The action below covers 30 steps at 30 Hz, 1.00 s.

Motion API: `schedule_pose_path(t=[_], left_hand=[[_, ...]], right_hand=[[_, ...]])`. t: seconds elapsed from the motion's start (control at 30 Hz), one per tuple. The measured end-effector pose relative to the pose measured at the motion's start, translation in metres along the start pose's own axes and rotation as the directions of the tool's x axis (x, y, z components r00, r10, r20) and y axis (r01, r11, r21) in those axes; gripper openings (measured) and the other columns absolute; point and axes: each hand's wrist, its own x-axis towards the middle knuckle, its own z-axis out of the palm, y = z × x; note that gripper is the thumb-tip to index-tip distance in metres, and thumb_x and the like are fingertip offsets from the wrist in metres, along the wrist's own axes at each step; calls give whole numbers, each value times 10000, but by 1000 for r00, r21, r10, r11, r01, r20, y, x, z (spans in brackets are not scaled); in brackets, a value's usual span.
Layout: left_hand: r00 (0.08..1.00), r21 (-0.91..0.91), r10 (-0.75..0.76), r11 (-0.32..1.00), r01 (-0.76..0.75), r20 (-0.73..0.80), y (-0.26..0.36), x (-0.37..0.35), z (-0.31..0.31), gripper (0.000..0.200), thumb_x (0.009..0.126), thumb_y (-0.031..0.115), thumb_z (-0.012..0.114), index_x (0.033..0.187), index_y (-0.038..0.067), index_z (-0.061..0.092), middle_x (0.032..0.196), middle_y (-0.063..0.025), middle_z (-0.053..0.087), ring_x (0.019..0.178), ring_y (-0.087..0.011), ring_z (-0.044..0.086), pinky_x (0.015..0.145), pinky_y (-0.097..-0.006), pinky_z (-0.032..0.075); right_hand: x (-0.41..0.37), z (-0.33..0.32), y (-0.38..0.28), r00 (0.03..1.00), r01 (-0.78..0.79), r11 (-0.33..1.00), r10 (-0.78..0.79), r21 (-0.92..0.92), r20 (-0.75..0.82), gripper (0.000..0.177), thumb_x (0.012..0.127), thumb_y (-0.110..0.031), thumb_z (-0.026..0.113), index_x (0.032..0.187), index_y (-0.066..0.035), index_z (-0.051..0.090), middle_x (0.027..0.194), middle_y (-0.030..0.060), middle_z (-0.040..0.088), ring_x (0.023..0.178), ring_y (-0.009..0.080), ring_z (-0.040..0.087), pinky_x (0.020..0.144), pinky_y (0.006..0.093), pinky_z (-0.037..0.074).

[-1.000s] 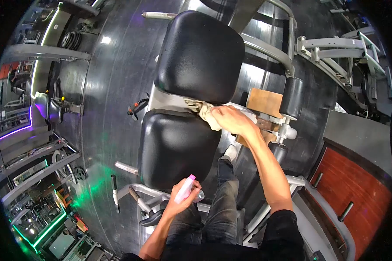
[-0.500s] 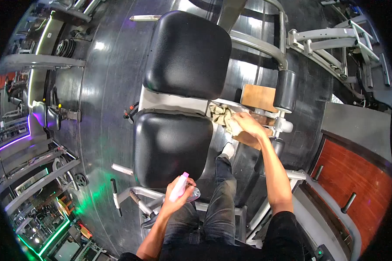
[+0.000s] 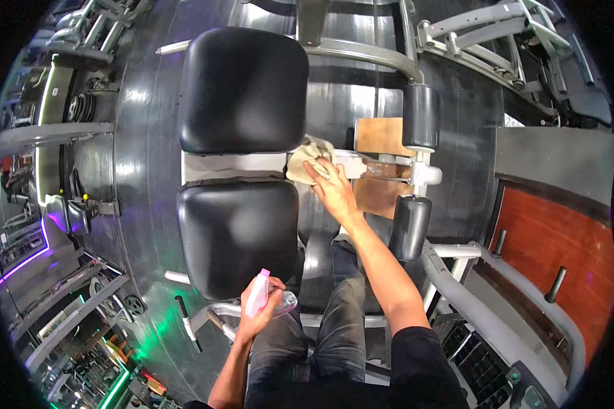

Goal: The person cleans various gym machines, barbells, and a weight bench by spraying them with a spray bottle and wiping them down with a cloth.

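Your right hand (image 3: 335, 193) spreads fingers, grip unclear, on the cloth (image 3: 299, 165), likely soft, light and best held mid-bunch, beside the upper pad's (image 3: 244, 92) lower-right corner, while your left hand (image 3: 251, 319) clasps a bottle (image 3: 258, 294).

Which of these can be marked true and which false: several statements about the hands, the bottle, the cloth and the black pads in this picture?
1. The left hand holds a bottle with a pink top. True.
2. The right hand is on a pale cloth. True.
3. The bottle stands on the floor. False: it is in the left hand.
4. The far black pad and the near black pad have a gap between them. True.
5. In the picture, the rollers are left of the cloth. False: the black rollers are right of it.
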Motion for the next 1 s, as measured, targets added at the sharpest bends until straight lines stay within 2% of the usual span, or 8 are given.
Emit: schedule_pose_path(t=[0.07, 0.13, 0.23, 0.33, 0.5, 0.6, 0.73, 1.0], left_hand=[[1000, 7, 8, 1000, -8, 15, 2, 1, 4, 117, 877, -48, 602, 981, -6, 573, 960, -95, 627, 713, -81, 559, 649, -244, 466], [999, 47, 6, 999, -8, 31, 2, 2, 7, 119, 876, -46, 609, 983, -10, 570, 960, -94, 626, 717, -82, 558, 654, -246, 469], [997, 31, -30, 999, 28, 68, 5, 5, 23, 120, 874, -27, 633, 980, -1, 586, 940, -68, 630, 720, -77, 561, 653, -240, 465], [988, 122, -31, 992, 12, 151, 0, 14, 41, 110, 873, 1, 657, 969, 16, 605, 897, -31, 631, 724, -64, 557, 647, -230, 456], [966, 123, -95, 990, 66, 242, -2, 27, 72, 98, 877, 20, 661, 964, 33, 619, 792, 9, 599, 664, -40, 512, 580, -220, 416], [965, 129, -86, 990, 55, 247, -3, 31, 88, 91, 878, 21, 660, 958, 33, 618, 732, 23, 569, 634, -31, 487, 552, -218, 394], [951, 189, -98, 981, 43, 293, -7, 41, 97, 104, 869, 23, 671, 957, 43, 620, 676, 36, 528, 609, -25, 466, 530, -221, 375], [932, 270, -119, 963, 24, 343, -27, 63, 119, 102, 883, 64, 672, 968, 46, 617, 715, 23, 545, 613, -31, 466, 547, -218, 386]], right_hand=[[-18, 6, 40, 998, -47, 976, 54, -212, 26, 578, 807, -101, 663, 1356, -231, 538, 1308, 113, 539, 1095, 359, 523, 922, 419, 504], [-46, -12, 64, 959, -282, 941, 277, -188, -54, 512, 829, -98, 633, 1327, -202, 569, 1287, 108, 559, 1083, 360, 535, 946, 418, 489], [-104, -37, 112, 912, -409, 891, 407, -198, -53, 457, 823, -72, 620, 1272, -159, 618, 1256, 111, 579, 1098, 348, 528, 972, 415, 465], [-146, -105, 102, 892, -446, 851, 446, -277, -67, 474, 801, -37, 618, 1259, -161, 633, 1264, 103, 574, 1109, 328, 514, 972, 411, 458], [-193, -128, 127, 862, -507, 808, 470, -299, -191, 484, 793, 11, 585, 1253, -137, 612, 1264, 128, 551, 1112, 354, 501, 975, 433, 438], [-238, -112, 125, 821, -562, 804, 513, -194, -252, 373, 816, -4, 558, 1185, -61, 550, 1190, 185, 540, 1099, 412, 493, 975, 481, 397], [-283, -82, 103, 554, -772, 623, 758, 128, -345, 336, 821, -154, 681, 1100, -35, 537, 1208, 195, 490, 1146, 397, 464, 1009, 479, 368], [-179, -91, 153, 619, -633, 769, 576, 95, -534, 373, 868, -118, 659, 1187, 27, 531, 1304, 225, 519, 1195, 397, 476, 1030, 463, 368]])
